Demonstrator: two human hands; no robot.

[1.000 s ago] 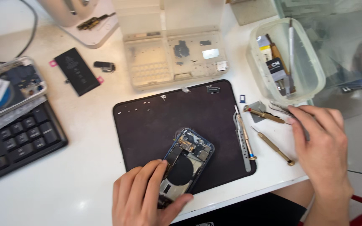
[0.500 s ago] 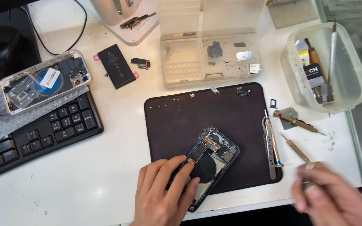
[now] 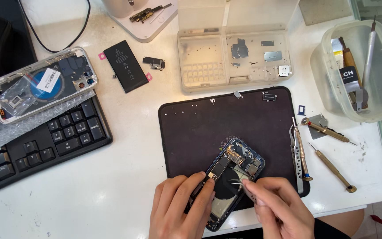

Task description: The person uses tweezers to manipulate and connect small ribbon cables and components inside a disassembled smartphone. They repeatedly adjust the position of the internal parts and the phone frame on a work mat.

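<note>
Phone [image 3: 233, 170], opened, sits on black mat [image 3: 226, 132] near its front edge. I see left hand [image 3: 180, 208] pressing flat on it, right hand [image 3: 277, 208] pinching tweezers [image 3: 239, 184] into it.

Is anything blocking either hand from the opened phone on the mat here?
Nothing visible does. The left hand already rests on the opened phone, fingers on its lower half. The right hand brings fine tweezers right onto the exposed interior. The spare screwdrivers lie off to the right, clear of both hands.
</note>
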